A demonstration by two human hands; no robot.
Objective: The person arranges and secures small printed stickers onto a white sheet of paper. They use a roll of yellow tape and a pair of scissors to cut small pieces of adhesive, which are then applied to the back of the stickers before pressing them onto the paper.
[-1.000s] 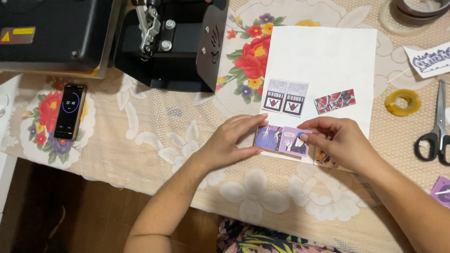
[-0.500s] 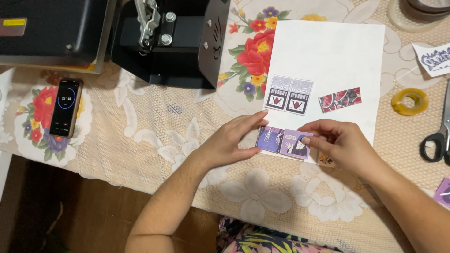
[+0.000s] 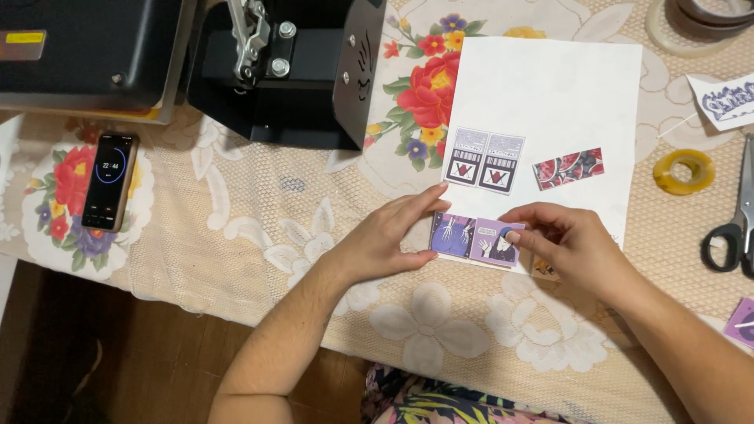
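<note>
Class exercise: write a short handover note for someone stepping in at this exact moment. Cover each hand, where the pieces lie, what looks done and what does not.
Left hand: flat, fingertips pinning the left edge of the purple illustrated paper strip.
Right hand: fingertips pressing the strip's right end.
The strip lies at the lower edge of the white paper sheet. Also on the sheet: a pale two-panel printed piece and a red patterned strip, both untouched.
Done: three pieces laid out on the sheet.
Open: the purple strip is held by both hands, not released.
Black scissors and yellow tape roll lie right.

Tablecloth [image 3: 259,228]: beige lace, red-purple flowers. Paper sheet [image 3: 550,94]: white. Small print [image 3: 477,238]: purple. Tape roll [image 3: 684,170]: yellow. Press [image 3: 290,71]: black.
</note>
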